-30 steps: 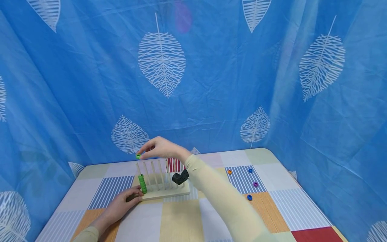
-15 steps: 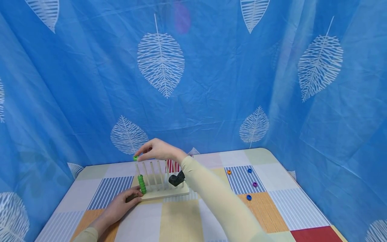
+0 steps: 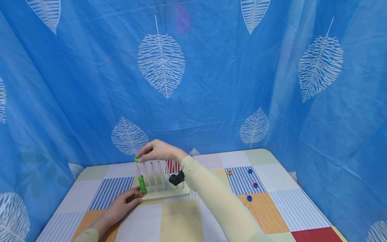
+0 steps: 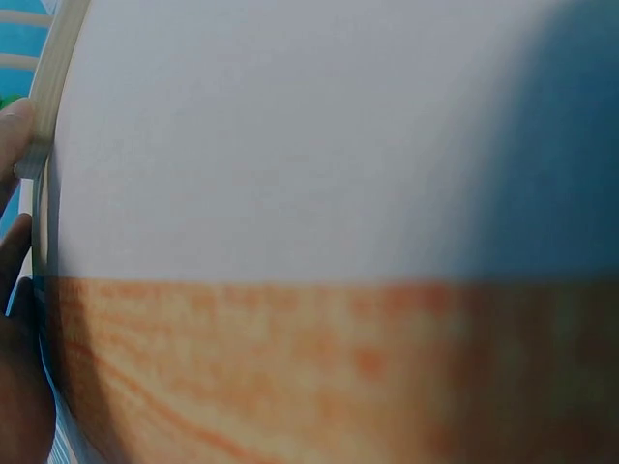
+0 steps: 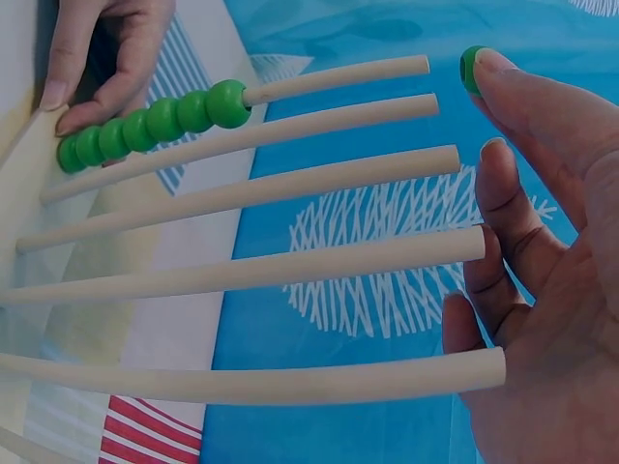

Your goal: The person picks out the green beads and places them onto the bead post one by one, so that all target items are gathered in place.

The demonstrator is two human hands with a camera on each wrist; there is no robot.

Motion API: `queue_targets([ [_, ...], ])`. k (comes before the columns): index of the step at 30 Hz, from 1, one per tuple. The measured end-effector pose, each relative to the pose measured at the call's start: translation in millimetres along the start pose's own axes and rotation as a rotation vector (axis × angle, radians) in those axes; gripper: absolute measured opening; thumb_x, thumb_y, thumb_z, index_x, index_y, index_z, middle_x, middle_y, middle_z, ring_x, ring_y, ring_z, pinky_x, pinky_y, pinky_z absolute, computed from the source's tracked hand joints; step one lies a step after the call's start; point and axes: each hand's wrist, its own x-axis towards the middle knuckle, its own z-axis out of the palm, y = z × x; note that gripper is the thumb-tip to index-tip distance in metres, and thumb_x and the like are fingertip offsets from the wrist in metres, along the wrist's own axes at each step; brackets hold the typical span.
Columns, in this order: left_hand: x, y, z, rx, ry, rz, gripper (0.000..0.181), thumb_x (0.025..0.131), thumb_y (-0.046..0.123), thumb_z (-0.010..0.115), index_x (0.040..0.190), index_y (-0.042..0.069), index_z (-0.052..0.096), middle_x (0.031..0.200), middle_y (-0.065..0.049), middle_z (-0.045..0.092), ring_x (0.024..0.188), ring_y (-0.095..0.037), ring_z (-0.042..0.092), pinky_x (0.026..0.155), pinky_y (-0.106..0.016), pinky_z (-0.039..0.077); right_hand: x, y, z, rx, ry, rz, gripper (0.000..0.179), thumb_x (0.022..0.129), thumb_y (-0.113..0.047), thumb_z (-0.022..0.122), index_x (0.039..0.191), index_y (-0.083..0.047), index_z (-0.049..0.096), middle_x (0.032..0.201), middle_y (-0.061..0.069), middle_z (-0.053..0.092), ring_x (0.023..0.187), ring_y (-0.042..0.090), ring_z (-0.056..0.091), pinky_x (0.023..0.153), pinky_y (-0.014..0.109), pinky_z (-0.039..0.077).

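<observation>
A wooden peg rack (image 3: 166,194) with a row of upright pegs stands on the table. Several green beads (image 3: 142,184) are stacked on its leftmost peg, whose upper part is bare. Just above that peg's tip, my right hand (image 3: 160,150) pinches another green bead (image 3: 137,159) between thumb and finger. In the right wrist view this green bead (image 5: 471,70) is apart from the peg end, while the other fingers curl near the neighbouring peg ends. My left hand (image 3: 122,203) grips the left end of the base, thumb at the front edge.
To the right on the patchwork tablecloth lie an orange bead (image 3: 229,172), a purple bead (image 3: 255,185), a blue bead (image 3: 250,171) and a nearer blue bead (image 3: 249,198). A black wrist device (image 3: 176,178) hangs before the right-hand pegs. Blue curtains (image 3: 211,84) enclose the table.
My right hand has shifted slightly left and down, bringing the pinched bead a little closer to the leftmost peg's tip. The left hand has stayed on the base.
</observation>
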Motion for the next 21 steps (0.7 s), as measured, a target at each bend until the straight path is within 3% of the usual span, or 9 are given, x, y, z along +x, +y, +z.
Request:
queue_targets([
  [13, 0.6, -0.9, 0.5, 0.014, 0.007, -0.010, 0.013, 0.097, 0.029, 0.072, 0.105, 0.019, 0.072, 0.148, -0.017, 0.054, 0.141, -0.043, 0.043, 0.113, -0.068, 0.031, 5.9, 2.0, 3.4, 0.009, -0.025, -0.004, 0.026, 0.098, -0.025, 0.073, 0.123, -0.018, 0.076, 0.117, -0.016, 0.068, 0.105, 0.004, 0.063, 0.091, 0.035, 0.057],
  [21, -0.1, -1.2, -0.1, 0.011, 0.006, -0.003, 0.014, 0.097, 0.030, 0.073, 0.105, 0.019, 0.072, 0.148, -0.017, 0.054, 0.141, -0.043, 0.043, 0.114, -0.068, 0.030, 6.0, 2.8, 5.5, 0.002, -0.028, -0.002, 0.026, 0.098, -0.024, 0.072, 0.123, -0.017, 0.076, 0.115, -0.016, 0.068, 0.098, 0.006, 0.062, 0.080, 0.026, 0.054],
])
